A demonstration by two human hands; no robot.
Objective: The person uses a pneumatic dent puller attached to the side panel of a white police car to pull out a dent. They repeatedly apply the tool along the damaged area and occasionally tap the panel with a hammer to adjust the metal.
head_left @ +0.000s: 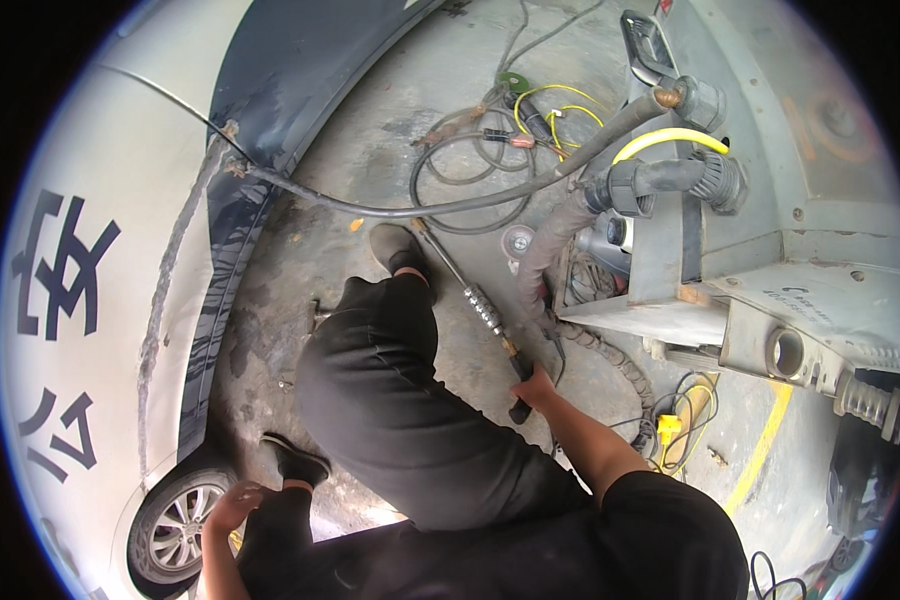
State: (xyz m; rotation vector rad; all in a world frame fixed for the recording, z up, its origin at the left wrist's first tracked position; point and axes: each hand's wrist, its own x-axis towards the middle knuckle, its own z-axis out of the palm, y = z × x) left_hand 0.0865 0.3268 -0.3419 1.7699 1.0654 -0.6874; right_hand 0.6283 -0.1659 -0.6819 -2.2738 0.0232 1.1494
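Observation:
My right hand (537,388) is wrapped round the dark handle end of a slide hammer (483,308), a long metal rod with a ribbed silver weight. The rod slants over the floor, its far tip close to my shoe (398,250). My left hand (234,506) hangs at my left knee beside the vehicle's wheel (177,528), fingers loosely extended with nothing seen in them. To the left stands a white vehicle body (100,380) with dark lower trim and a rough scraped seam (175,270). A thick black cable (420,208) stretches across to it.
On the right is a grey machine (740,250) with cable connectors and a corrugated hose (545,245). Coiled cables (450,180) and a tool with a green disc (513,84) lie on the floor ahead. A yellow plug (669,429) lies near my right forearm.

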